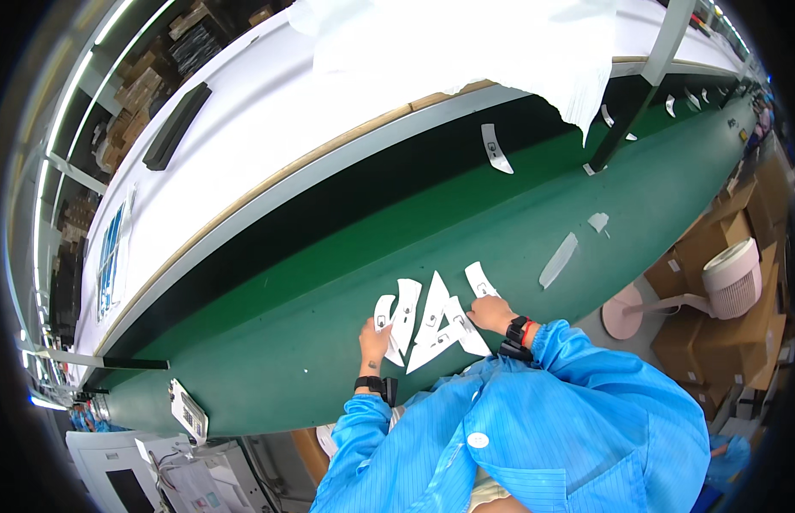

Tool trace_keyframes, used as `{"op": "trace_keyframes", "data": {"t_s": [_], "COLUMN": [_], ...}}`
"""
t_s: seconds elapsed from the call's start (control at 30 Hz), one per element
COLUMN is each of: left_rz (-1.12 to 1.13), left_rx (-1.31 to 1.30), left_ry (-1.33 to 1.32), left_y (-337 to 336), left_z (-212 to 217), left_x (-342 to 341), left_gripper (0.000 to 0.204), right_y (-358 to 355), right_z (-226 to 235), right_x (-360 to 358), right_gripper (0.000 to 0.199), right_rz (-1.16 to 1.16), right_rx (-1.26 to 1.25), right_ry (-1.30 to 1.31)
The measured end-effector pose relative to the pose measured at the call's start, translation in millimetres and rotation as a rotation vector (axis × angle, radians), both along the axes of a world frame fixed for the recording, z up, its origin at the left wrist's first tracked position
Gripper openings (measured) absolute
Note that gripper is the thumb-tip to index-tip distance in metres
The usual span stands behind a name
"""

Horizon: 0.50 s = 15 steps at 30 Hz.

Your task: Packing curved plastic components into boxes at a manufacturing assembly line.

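Several flat white curved and pointed pieces with small dark marks, perhaps card or plastic, lie overlapping on the green work surface point(320, 359) in front of me. My left hand point(374, 340) is closed on the lower part of a white curved piece point(384, 309) at the group's left side. Beside it stretches a longer curved piece point(406, 299). Pointed white pieces point(437, 295) fill the middle. At the right, my right hand point(491, 314) has its fingers closed round the lower end of a white strip point(478, 278). Its fingertips are partly hidden.
A raised white tabletop point(243, 162) runs along the far side, with torn white sheeting point(466, 43) hanging over its edge. A metal post point(641, 103) rises at the right. More white pieces point(497, 150) lie farther back. Cartons and a pink fan point(731, 278) stand at right.
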<state>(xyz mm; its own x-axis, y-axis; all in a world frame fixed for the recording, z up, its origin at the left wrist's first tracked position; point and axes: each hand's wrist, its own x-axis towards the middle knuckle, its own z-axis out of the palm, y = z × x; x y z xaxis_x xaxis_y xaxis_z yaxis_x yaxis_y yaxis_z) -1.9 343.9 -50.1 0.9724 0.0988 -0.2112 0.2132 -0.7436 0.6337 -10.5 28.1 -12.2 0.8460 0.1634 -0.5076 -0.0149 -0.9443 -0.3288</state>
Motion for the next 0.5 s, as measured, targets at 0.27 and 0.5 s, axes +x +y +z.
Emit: {"op": "trace_keyframes", "data": {"t_s": [0.27, 0.5], "left_rz": [0.107, 0.158], "left_rx": [-0.065, -0.358], "left_ry": [-0.055, 0.053], "left_y": [40, 13], "left_z": [13, 42], "left_x": [5, 20], "left_gripper": [0.025, 0.034], "right_y": [7, 9], "right_z": [1, 3], "right_x": [4, 3], "right_gripper": [0.031, 0.027], "right_rz": [0.025, 0.015], "right_rx": [0.091, 0.177], "right_ry": [-0.069, -0.061]}}
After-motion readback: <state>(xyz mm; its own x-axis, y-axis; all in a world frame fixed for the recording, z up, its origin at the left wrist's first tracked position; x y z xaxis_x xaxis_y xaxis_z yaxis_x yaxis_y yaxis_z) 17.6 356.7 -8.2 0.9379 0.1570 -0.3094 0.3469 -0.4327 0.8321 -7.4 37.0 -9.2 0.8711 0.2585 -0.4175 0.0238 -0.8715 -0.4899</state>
